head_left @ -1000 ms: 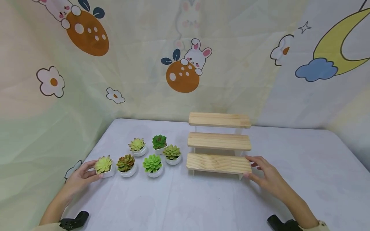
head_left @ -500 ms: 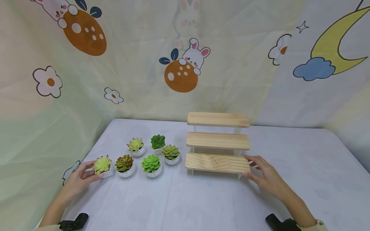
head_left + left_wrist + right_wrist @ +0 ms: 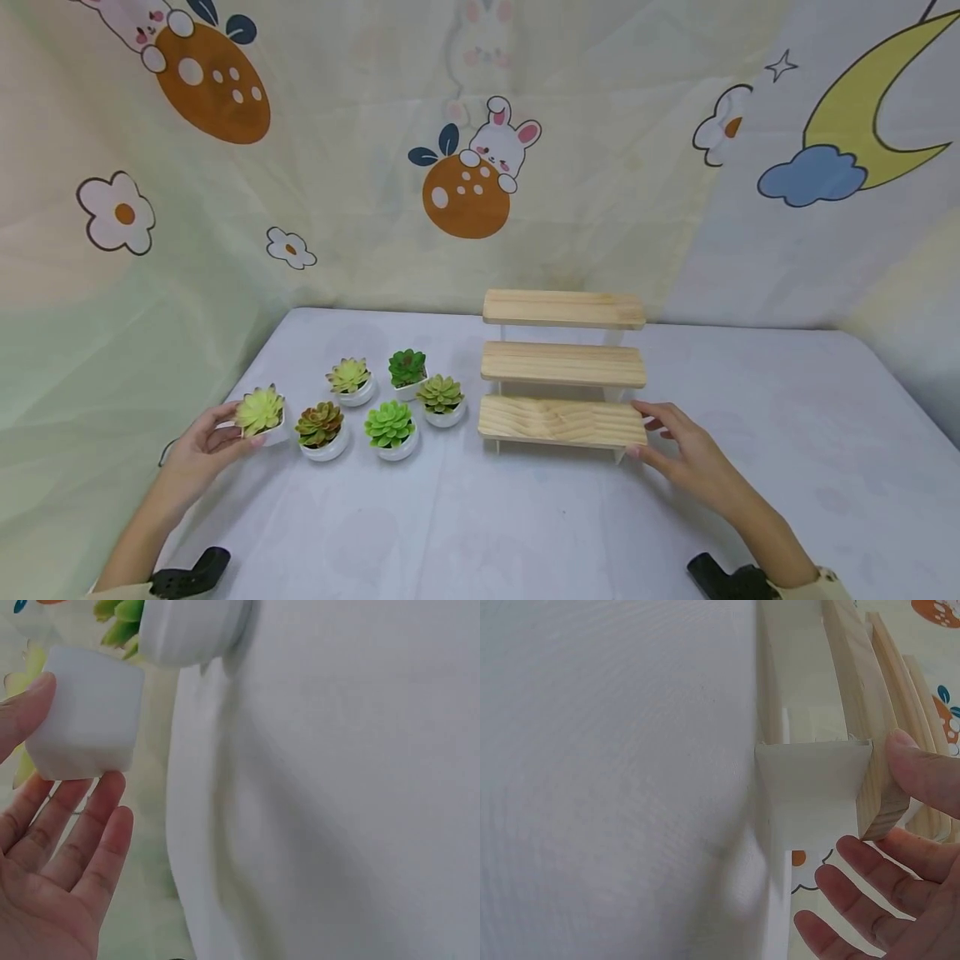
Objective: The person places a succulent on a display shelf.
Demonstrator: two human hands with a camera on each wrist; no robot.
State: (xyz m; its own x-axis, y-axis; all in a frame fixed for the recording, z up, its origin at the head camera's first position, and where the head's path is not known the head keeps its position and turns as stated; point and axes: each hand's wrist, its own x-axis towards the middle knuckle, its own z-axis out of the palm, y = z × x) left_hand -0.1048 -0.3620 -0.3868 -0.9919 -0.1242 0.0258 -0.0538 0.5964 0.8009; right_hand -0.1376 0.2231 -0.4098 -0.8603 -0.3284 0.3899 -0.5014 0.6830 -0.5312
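Note:
My left hand (image 3: 197, 457) grips a yellow-green potted succulent (image 3: 260, 412) at the left of the table, thumb and fingers on either side of its pot. The left wrist view shows that white square pot (image 3: 94, 712) from below, raised off the cloth. At the right, my right hand (image 3: 693, 457) holds the right end of the lowest board of a three-tier wooden display stand (image 3: 562, 419). In the right wrist view the thumb (image 3: 915, 765) lies on the board's top and a fingertip touches its end, beside a white support (image 3: 814, 784).
Several other potted succulents stand between the held one and the stand. Nearest are a reddish-brown one (image 3: 320, 425) and a bright green one (image 3: 389, 425). A white cloth (image 3: 480, 533) covers the table, with a printed curtain (image 3: 360, 208) behind and to the left.
My left hand has lifted the yellow-green succulent slightly off the table. My right hand keeps its hold on the stand's lowest board. The head view has shifted a little.

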